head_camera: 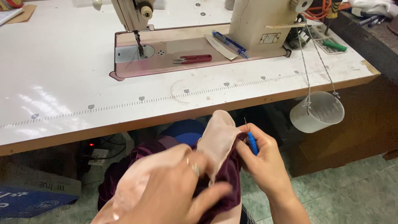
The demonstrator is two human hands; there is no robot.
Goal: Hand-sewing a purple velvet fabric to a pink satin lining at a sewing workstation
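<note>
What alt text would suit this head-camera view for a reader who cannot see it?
A person's left hand grips pale pink and maroon fabric while the right hand holds a blue-handled seam ripper at its edge. Beyond is a white table with a sewing machine.

A single head-worn camera looks down and forward from the seated person's eye level; the hands fill the near lower frame, close to the lens. Beyond them the white table [62,74] and sewing machine [248,25] sit farther off, facing the viewer.
</note>
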